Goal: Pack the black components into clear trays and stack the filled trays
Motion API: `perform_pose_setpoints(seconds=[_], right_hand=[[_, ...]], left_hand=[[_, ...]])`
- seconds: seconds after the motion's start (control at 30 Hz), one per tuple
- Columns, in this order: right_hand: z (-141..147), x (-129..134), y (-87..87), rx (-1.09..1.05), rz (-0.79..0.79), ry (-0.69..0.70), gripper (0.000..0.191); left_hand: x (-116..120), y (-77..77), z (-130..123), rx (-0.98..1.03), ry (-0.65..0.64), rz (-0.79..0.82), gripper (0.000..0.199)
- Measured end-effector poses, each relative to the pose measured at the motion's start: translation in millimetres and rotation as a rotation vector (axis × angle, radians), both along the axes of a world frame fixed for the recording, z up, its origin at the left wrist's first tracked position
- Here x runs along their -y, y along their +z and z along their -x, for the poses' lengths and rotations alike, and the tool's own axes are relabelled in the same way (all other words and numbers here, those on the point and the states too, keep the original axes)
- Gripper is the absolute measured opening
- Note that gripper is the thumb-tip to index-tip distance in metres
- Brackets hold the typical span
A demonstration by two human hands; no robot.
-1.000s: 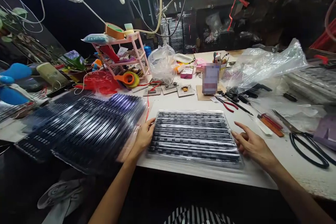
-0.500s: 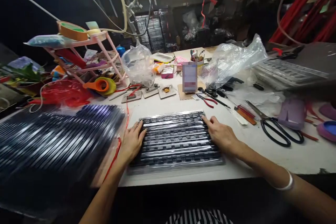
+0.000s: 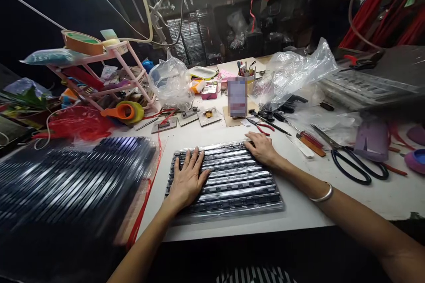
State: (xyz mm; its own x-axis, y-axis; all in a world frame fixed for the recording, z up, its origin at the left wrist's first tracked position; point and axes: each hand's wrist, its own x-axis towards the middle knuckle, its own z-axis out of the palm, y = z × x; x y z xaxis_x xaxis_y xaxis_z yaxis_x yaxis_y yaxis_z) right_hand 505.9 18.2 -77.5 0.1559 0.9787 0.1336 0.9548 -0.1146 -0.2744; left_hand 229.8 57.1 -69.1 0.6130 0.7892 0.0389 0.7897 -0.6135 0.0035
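A clear plastic tray of black strips (image 3: 232, 181) lies flat on the white table (image 3: 308, 208), near its front edge. My left hand (image 3: 187, 181) rests on the tray's left part, palm down, with its fingers spread. At the tray's upper right corner is my right hand (image 3: 262, 148), its fingers bent a little and apart, touching the corner. The fingers of both hands grip nothing. To the left lies a large stack of similar dark strips (image 3: 76, 177) in clear plastic, with a red ribbon (image 3: 143, 212) along its right side.
Scissors (image 3: 355, 159), red-handled pliers (image 3: 262, 128) and an orange-handled knife (image 3: 312, 145) lie on the right. Behind the tray are small square plates (image 3: 210, 116) and an upright pixelated object (image 3: 237, 97). A pink rack (image 3: 133, 70) stands at the back left.
My left hand has moved from the tray's left edge onto its top and spread flat. My right hand has shifted up and left at the corner. The view has shifted slightly.
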Motion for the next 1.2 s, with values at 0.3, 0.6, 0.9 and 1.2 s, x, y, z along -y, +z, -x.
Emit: perform_pose_setpoints(seconds=[0.3,0.6,0.9,1.2], right_hand=[[-4,11,-4.8,-0.026,-0.021,0.073,0.043],[6,15,2.0,0.051,-0.011,0.174,0.052],[24,30,1.0,0.088,0.075,0.483,0.081],[15,77,-11.7,0.074,0.005,0.183,0.054]], left_hand=[[1,1.2,-2,0.005,-0.054,-0.011,0.045],[5,3.9,-29,-0.031,-0.119,-0.011,0.067],[-7,-1.9,-11,0.105,-0.088,0.111,0.074],[-8,-19.2,69,0.400,0.180,0.052,0.053]])
